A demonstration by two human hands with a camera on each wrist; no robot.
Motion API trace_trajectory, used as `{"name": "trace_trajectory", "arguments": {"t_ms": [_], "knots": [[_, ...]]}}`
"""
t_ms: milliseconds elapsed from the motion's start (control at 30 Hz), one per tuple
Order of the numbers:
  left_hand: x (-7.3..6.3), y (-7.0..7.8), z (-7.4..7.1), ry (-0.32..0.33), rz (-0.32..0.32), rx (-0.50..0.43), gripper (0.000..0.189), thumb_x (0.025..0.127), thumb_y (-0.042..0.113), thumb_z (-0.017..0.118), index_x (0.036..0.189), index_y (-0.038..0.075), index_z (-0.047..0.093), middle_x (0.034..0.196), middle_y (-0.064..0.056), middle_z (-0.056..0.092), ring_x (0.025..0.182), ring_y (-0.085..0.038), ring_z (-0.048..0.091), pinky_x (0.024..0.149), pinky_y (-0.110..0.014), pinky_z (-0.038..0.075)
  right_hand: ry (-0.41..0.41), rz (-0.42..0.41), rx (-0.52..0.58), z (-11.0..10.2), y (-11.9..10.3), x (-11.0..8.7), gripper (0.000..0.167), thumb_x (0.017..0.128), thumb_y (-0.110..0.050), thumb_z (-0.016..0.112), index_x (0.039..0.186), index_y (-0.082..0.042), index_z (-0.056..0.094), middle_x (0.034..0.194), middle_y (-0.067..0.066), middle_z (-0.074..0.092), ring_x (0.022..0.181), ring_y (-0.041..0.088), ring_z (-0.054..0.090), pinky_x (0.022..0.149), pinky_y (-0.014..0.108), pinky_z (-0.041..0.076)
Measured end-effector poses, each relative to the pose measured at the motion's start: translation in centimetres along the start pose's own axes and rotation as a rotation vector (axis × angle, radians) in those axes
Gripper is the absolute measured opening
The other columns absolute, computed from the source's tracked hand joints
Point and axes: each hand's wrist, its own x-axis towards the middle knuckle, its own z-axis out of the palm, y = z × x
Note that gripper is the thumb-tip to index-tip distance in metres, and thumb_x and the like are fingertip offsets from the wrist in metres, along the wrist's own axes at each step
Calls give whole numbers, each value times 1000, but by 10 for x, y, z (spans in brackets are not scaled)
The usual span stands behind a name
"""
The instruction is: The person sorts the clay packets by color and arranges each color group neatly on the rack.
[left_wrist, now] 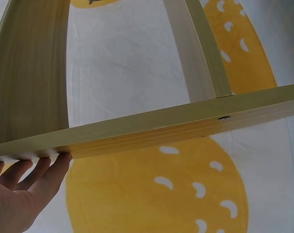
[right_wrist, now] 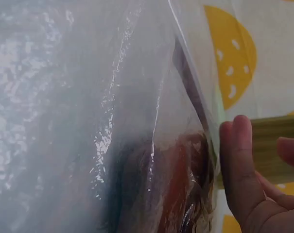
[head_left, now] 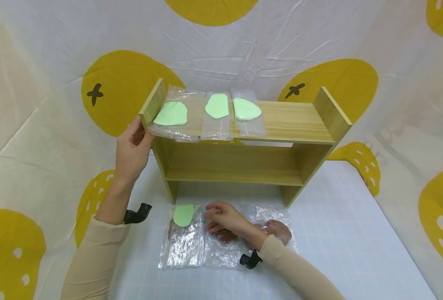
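My left hand [head_left: 133, 146] is at the left end of a wooden shelf [head_left: 236, 162]. In the left wrist view its fingertips rest against the outer face of the side panel [left_wrist: 185, 121]; the thumb lies near a corner of a plastic bag. Three clear bags with flat pale green pieces [head_left: 172, 113] lie on the top board. Low over the table, my right hand [head_left: 225, 217] has loosely bent fingers, apparently holding nothing. Beneath and beside it are clear bags [head_left: 185, 246] with brown flat pieces [head_left: 278, 231]. A pale green piece [head_left: 184, 215] overlaps the left bag.
The shelf has a lower board [head_left: 232, 175] and two raised end panels [head_left: 332, 110]. It stands on a pale checked tablecloth [head_left: 341, 233]. A white cloth with yellow round figures [head_left: 131, 89] hangs behind and at both sides.
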Motion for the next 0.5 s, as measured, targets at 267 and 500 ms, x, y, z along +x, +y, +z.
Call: {"name": "trace_trajectory", "arguments": {"t_ms": [267, 500], "knots": [[0, -1, 0, 14, 2, -2, 47, 99, 13, 64, 145, 17, 55, 139, -9, 58, 121, -23, 58, 101, -32, 48, -2, 56, -31, 5, 2, 13, 44, 98, -10, 64, 135, 10, 49, 102, 23, 70, 74, 35, 72, 64, 40, 61], [0, -1, 1, 13, -8, 12, 46, 99, 15, 64, 145, 18, 56, 138, -9, 59, 121, -22, 58, 100, -32, 49, -24, 97, -57, 9, 3, 18, 47, 98, -15, 65, 136, 7, 50, 85, 25, 71, 59, 27, 70, 49, 32, 56]]}}
